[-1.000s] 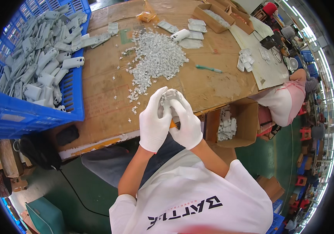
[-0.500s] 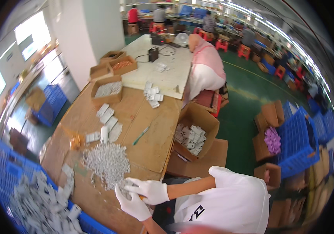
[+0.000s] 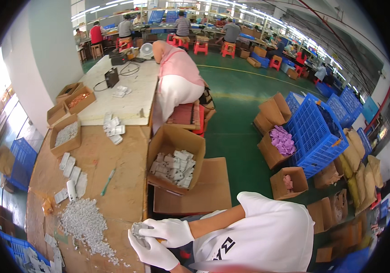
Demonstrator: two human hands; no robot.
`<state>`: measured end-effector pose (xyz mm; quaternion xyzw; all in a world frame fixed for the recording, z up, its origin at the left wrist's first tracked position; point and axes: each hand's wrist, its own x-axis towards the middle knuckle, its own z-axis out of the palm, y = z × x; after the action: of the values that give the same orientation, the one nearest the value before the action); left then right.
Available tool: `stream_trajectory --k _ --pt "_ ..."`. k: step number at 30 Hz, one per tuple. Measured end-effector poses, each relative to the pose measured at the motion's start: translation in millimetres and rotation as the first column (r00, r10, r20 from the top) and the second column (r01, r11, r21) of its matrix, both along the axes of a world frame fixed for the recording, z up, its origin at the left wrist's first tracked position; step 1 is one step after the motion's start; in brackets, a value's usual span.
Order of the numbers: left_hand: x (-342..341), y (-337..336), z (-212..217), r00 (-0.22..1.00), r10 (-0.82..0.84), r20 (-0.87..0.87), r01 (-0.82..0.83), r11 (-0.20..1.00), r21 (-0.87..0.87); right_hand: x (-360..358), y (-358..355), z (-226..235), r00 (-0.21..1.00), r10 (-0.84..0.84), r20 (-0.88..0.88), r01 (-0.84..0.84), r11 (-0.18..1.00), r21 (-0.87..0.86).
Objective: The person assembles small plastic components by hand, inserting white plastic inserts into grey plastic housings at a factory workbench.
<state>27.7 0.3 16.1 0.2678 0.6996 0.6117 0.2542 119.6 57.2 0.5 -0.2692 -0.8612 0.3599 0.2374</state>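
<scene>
My left hand (image 3: 153, 253), in a white glove, is closed on a small grey-white plastic part (image 3: 137, 229) at the table's near right edge. My right hand (image 3: 173, 232), also gloved, lies over the same part with its fingers closed on it. Between the palms shows a bit of orange (image 3: 161, 240), too small to name. To the left of the hands, a heap of small whitish pieces (image 3: 83, 223) spreads over the cardboard-covered table (image 3: 124, 182). Behind the heap are several white plastic casings (image 3: 71, 172) and a teal pen-like tool (image 3: 108, 182).
A carton of white casings (image 3: 177, 134) stands against the table's right side. Small cartons (image 3: 65, 148) line its far left. A person in pink (image 3: 181, 68) sits at the far end. Blue crates (image 3: 313, 136) and a carton of purple parts (image 3: 272, 152) are on the right.
The view has swung right, so the table appears farther left. My hands, still holding the grey-white part, are now farther from the heap, at the table's edge.
</scene>
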Motion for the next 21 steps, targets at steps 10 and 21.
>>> stream_trajectory --k 10,21 --pt "71.5 23.1 15.3 0.941 -0.32 -0.108 0.323 0.946 0.008 87.3 7.5 5.6 0.972 -0.234 -0.028 0.235 0.972 0.007" --pt "98.1 9.7 -2.2 0.858 -0.503 -0.104 0.5 0.864 -0.053 134.0 -10.0 -7.1 0.948 -0.306 0.091 0.315 0.94 -0.127"
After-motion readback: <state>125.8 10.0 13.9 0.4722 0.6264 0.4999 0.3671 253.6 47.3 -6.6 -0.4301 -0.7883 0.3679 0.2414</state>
